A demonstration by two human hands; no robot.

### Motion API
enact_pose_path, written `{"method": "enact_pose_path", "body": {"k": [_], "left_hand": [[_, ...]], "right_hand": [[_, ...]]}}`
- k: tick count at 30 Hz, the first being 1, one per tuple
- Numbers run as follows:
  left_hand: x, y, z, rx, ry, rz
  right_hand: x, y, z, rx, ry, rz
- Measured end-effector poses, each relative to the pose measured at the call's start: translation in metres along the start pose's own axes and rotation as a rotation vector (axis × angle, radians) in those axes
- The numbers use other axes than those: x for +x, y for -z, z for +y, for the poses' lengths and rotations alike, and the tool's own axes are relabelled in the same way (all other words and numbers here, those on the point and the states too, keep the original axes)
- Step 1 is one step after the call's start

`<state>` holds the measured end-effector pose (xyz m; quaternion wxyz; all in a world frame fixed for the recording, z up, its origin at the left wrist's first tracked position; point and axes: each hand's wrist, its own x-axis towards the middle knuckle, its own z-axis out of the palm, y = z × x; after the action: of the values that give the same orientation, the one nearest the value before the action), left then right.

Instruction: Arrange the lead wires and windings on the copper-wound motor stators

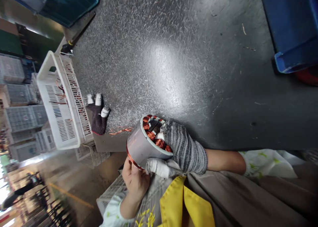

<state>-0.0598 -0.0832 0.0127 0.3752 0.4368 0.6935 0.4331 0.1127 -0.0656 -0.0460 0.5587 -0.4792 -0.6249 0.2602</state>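
Observation:
A motor stator [142, 144], a grey metal cylinder with copper windings inside, is held tilted at the table's near edge. My right hand [185, 147], in a grey striped knit glove with white fingertips, grips its right side, with thumb and fingers around the wall and rim. My bare left hand [136, 180] is closed at the lower left end, fingers against the copper-wound edge; its fingertips are partly hidden. Loose copper wire [120, 131] sticks out left of the stator, over the table. A dark glove [98, 117] with white fingertips lies further left.
Small metallic shavings cover much of the dark table [223, 98]. A white slotted crate [58, 111] with copper wire pieces stands at the left edge. Blue bins [293, 28] sit at the right and a teal bin [72, 5] at the upper left. Stacked grey crates [23, 117] stand beyond.

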Motion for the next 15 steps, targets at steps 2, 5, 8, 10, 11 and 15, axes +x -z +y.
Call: {"method": "enact_pose_path", "body": {"k": [2, 5, 8, 10, 11, 15], "left_hand": [[0.001, -0.002, 0.002, -0.029, 0.016, -0.017], [0.005, -0.003, 0.009, -0.135, 0.076, -0.153], [0.008, 0.002, 0.013, -0.233, 0.157, -0.367], [0.007, 0.006, 0.010, -0.254, 0.162, -0.446], [0.005, 0.007, 0.008, -0.267, 0.157, -0.460], [0.002, -0.001, -0.005, -0.463, 0.226, -0.475]], "right_hand": [[0.001, 0.000, 0.002, -0.017, 0.008, 0.033], [0.006, 0.006, 0.001, 0.021, -0.030, -0.005], [0.010, 0.016, -0.004, 0.174, -0.214, -0.090], [0.007, 0.019, -0.006, 0.294, -0.357, -0.099], [0.002, 0.019, -0.005, 0.336, -0.412, -0.088], [-0.023, 0.016, 0.010, 0.258, -0.497, -0.054]]}}
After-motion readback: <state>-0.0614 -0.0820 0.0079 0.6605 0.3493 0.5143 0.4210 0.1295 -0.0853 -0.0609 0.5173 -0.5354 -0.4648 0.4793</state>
